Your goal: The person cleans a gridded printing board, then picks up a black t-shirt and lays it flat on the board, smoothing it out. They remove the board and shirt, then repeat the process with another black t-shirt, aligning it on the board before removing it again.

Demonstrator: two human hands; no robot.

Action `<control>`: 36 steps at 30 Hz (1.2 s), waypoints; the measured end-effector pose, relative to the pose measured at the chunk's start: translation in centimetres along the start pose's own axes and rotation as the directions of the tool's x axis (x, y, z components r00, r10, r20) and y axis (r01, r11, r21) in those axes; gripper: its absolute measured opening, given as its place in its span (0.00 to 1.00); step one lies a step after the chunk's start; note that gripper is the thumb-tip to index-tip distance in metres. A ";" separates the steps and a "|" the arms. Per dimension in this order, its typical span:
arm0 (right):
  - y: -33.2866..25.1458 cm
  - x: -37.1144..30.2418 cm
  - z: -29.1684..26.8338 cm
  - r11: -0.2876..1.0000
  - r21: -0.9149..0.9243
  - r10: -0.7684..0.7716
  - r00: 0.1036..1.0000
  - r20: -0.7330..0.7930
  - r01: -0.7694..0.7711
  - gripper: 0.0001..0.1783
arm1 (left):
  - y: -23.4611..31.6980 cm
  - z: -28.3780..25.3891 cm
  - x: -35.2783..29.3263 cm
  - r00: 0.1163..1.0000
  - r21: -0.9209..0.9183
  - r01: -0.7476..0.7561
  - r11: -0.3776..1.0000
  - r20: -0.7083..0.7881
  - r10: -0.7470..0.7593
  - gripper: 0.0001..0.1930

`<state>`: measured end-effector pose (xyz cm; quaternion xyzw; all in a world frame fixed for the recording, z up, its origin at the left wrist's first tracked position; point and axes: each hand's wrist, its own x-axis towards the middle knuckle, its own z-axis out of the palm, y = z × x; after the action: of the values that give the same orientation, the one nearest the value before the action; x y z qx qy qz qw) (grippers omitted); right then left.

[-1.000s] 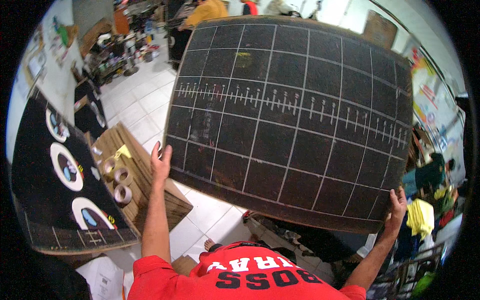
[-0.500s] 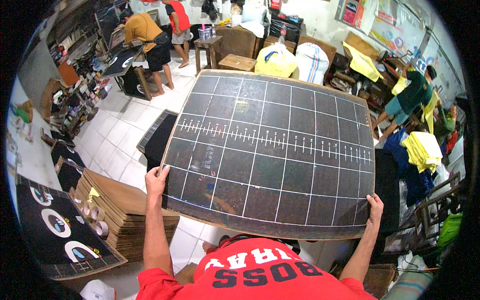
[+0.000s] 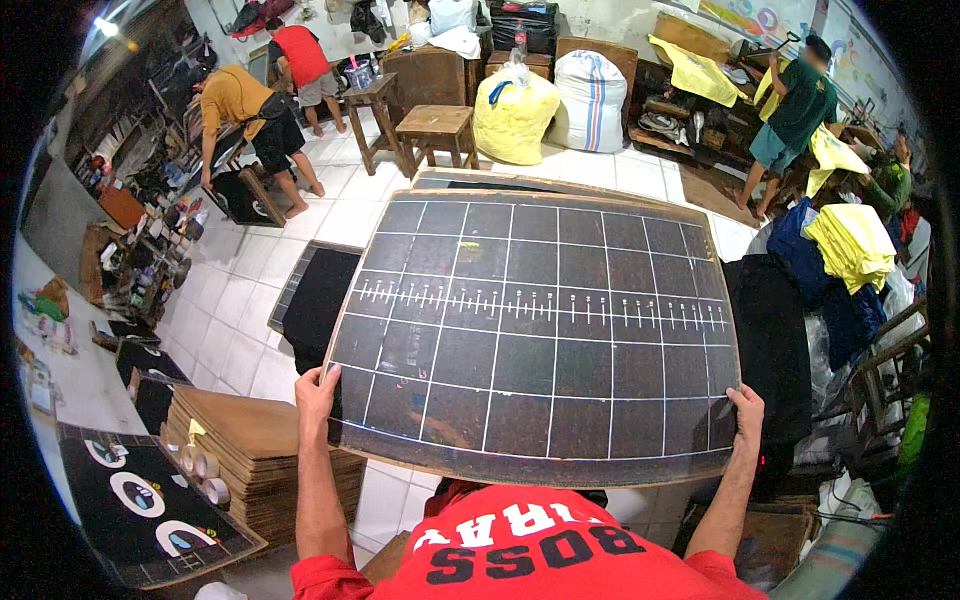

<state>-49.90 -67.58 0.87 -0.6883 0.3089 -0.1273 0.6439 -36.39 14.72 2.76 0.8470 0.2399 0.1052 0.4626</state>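
A large black board (image 3: 530, 365) with a white painted grid and a row of ruler-like marks spans the space before me. My left hand (image 3: 317, 391) grips its near left edge, thumb on top and fingers out of sight below. At the near right edge my right hand (image 3: 746, 410) holds it the same way. Black cloth shows on both sides, a dark piece (image 3: 318, 298) at the left and a larger black cloth (image 3: 768, 350) at the right. Past the far edge, the rim of another board (image 3: 560, 181) peeks out.
At my left stand a stack of brown boards (image 3: 225, 410) with tape rolls (image 3: 207, 466) and a printed black panel (image 3: 135, 500). Ahead are a wooden stool (image 3: 436, 122), a yellow bag (image 3: 512, 118) and a white sack (image 3: 592, 100). Folded yellow cloth (image 3: 850, 245) lies right. Several people work farther off.
The board's far edge has come down in the view, uncovering another board's rim and the stool behind. Both hands keep their hold. A person in orange has bent lower at the far left.
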 end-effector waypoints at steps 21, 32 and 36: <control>3.8 -0.6 3.0 0.928 -0.367 -0.157 0.963 -0.220 0.067 0.29 | 0.0 5.4 4.0 0.904 0.081 -0.420 0.904 0.122 0.410 0.19; 4.7 -1.0 5.1 0.752 -0.639 -0.223 0.849 -0.479 -0.163 0.35 | 0.4 4.8 3.8 0.958 0.134 -0.251 0.959 0.179 0.226 0.25; 4.8 -1.7 7.0 0.657 -0.718 -0.265 0.823 -0.503 -0.227 0.33 | 0.6 5.5 4.0 0.975 -0.001 -0.214 0.977 0.064 0.214 0.19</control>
<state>-48.49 -60.86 -4.35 -0.8241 0.5024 -0.1934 0.1760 -30.58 12.42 0.02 0.8722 0.1328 0.1268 0.4534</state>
